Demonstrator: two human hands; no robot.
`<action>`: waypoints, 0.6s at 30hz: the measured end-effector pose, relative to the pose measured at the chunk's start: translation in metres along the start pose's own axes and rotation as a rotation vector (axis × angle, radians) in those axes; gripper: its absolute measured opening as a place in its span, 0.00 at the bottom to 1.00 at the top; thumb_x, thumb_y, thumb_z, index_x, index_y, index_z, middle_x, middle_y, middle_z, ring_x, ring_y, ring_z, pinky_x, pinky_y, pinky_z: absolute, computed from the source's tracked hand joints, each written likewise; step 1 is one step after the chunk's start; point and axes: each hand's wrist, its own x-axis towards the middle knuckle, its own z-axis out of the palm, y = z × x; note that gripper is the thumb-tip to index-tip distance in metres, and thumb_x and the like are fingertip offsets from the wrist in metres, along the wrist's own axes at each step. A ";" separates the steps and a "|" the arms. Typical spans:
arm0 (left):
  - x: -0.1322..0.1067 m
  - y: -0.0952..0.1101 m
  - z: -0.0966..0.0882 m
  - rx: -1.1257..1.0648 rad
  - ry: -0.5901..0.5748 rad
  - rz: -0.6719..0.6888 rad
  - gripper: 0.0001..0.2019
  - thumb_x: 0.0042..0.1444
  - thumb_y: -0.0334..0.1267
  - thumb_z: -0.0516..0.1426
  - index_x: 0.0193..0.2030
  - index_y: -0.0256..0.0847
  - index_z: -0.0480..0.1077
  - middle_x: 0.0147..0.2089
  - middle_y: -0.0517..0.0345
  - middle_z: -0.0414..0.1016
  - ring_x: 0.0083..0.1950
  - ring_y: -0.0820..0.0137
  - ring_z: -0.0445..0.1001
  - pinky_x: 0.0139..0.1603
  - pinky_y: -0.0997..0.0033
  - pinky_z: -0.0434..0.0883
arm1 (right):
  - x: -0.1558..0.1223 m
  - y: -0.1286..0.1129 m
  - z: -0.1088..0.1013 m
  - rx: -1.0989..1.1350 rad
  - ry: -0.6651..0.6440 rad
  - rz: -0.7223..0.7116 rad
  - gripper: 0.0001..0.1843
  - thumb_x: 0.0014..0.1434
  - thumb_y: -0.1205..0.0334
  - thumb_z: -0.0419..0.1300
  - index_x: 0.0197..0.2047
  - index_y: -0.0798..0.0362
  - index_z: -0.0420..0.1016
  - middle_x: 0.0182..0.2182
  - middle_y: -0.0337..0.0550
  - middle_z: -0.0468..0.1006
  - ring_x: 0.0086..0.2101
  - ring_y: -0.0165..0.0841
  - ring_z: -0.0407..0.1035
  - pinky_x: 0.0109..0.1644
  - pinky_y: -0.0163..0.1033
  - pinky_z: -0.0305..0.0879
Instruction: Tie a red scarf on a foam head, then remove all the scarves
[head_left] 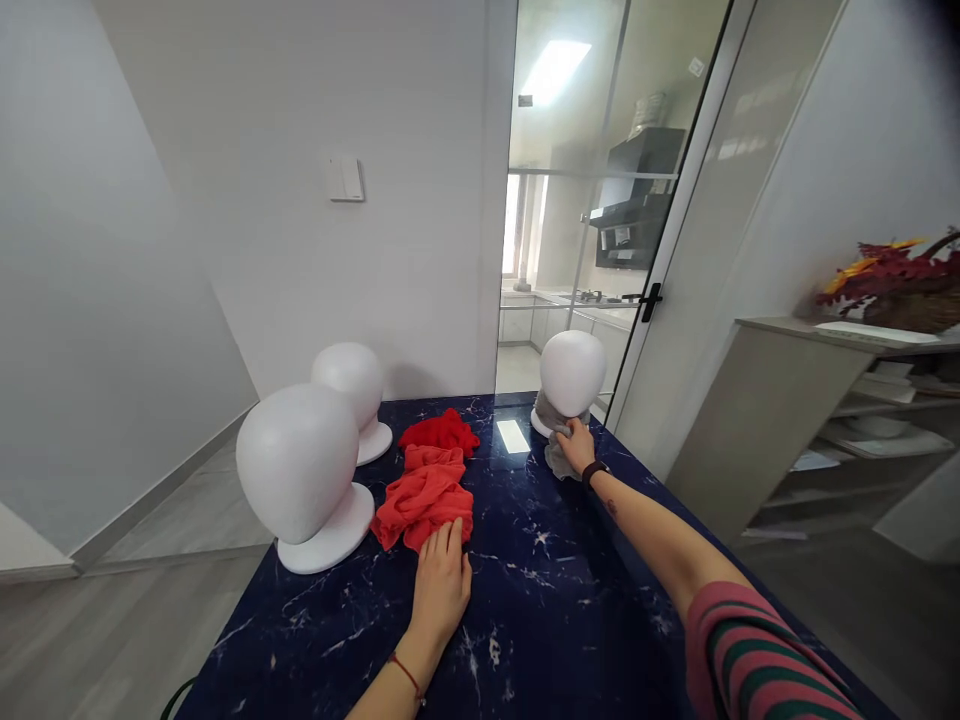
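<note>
My right hand (576,447) reaches to the far right of the table, its fingers closed on a grey scarf (561,464). The scarf goes round the neck of a white foam head (574,370), which stands upright on its round base. My left hand (441,582) lies with its fingers stretched out on the near edge of a crumpled coral-red cloth (427,495). Behind that cloth a darker red cloth (441,432) is bunched up. To their left stand two more white foam heads, a nearer one (298,465) and a farther one (349,383), both bare.
Everything stands on a dark blue marbled table (525,570) set against a white wall (405,260). Behind its right corner is a glass door (592,230) with a black handle (651,302). Shelves (817,400) with a basket of flowers (900,285) stand at the right.
</note>
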 end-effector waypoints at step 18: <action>-0.010 0.047 -0.046 -0.598 -0.011 0.094 0.17 0.61 0.32 0.47 0.56 0.44 0.64 0.58 0.48 0.63 0.61 0.65 0.63 0.61 0.58 0.63 | -0.224 -0.115 -0.097 0.516 -0.072 -0.058 0.08 0.52 0.63 0.54 0.38 0.51 0.63 0.32 0.38 0.68 0.32 0.32 0.63 0.39 0.35 0.60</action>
